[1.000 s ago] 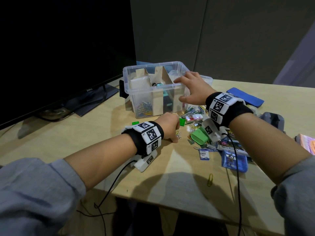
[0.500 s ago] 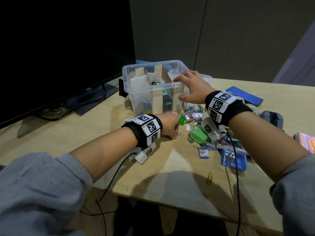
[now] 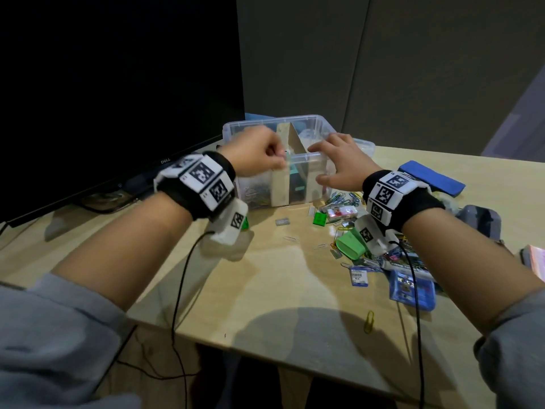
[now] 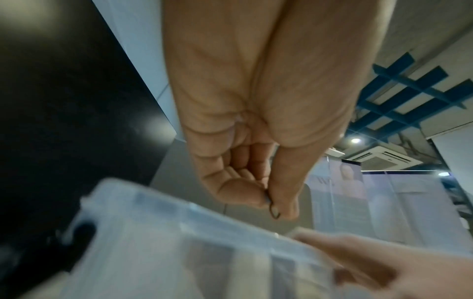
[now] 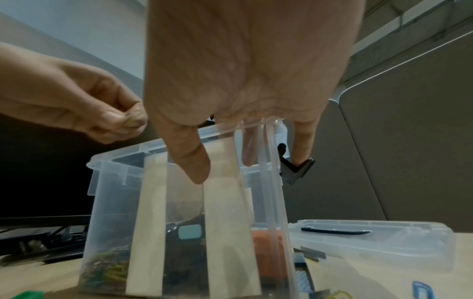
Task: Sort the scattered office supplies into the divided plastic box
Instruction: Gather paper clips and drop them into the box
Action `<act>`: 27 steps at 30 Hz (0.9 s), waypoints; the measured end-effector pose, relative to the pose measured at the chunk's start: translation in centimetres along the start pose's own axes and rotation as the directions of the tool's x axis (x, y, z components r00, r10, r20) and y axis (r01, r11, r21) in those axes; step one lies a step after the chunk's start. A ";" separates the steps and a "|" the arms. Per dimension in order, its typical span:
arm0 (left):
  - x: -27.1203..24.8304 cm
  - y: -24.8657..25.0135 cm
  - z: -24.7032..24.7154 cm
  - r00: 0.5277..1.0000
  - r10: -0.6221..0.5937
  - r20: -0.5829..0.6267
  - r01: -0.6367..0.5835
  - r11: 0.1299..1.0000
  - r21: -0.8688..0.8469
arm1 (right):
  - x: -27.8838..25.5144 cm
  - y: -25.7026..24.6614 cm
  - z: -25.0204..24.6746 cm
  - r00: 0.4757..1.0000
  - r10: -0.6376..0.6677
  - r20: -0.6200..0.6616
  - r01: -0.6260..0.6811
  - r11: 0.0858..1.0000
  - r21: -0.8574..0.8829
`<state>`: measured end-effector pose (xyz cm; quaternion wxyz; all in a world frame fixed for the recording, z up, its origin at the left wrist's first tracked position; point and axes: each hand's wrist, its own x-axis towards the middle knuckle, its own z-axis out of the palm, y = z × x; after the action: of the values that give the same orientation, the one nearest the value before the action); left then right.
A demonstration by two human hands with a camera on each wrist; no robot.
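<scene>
The clear divided plastic box (image 3: 305,156) stands at the table's back, split by cardboard dividers (image 3: 278,187). Coloured paper clips (image 3: 256,193) lie in its left compartment. My left hand (image 3: 281,159) hovers over the box's left front rim and pinches a small wire paper clip (image 4: 273,212) between thumb and forefinger. My right hand (image 3: 317,165) holds the box's right front corner. Its thumb (image 5: 197,168) lies on the front wall and its fingers reach over the rim (image 5: 117,161). Scattered supplies lie right of the box: loose clips (image 3: 345,199), a green block (image 3: 320,218) and a green case (image 3: 351,246).
A dark monitor (image 3: 118,84) fills the left. The box lid (image 5: 371,242) lies right of the box. A blue pad (image 3: 430,178), a grey device (image 3: 477,219), a blue case (image 3: 411,290) and a yellow clip (image 3: 369,321) sit on the right side.
My left hand has risen from the table in front of the box to above its left front rim, still pinched closed. The right hand has stayed on the box.
</scene>
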<state>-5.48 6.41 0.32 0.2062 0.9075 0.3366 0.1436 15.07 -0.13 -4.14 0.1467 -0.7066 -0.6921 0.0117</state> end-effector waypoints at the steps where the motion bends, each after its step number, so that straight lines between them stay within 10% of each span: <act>1: 0.4 -0.4 -0.9 0.997 -0.023 -0.067 0.023 1.000 -0.009 | 0.0 0.0 0.0 1.000 0.002 0.003 -0.002 1.000 -0.001; 9: 2.2 -2.7 -1.2 0.954 -0.192 -0.230 0.231 0.960 0.156 | 0.0 -0.1 -0.2 1.000 0.011 0.016 -0.011 1.000 0.007; 22: 2.1 -3.3 0.2 0.951 -0.164 -0.264 0.248 0.913 0.325 | 0.0 0.0 0.0 1.000 0.003 0.007 -0.003 1.000 0.005; 25: 0.4 -1.4 0.9 0.932 0.107 -0.345 0.018 0.940 0.341 | 0.0 0.1 0.0 1.000 0.005 0.005 -0.005 1.000 0.008; 27: -1.3 0.0 2.0 0.952 0.261 -0.157 -0.206 0.932 0.298 | 0.1 0.1 0.0 1.000 -0.001 0.000 0.001 1.000 0.007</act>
<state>-5.66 5.03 -1.57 0.0243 0.9427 0.2610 0.2064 15.12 -0.07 -4.12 0.1492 -0.7057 -0.6925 0.0141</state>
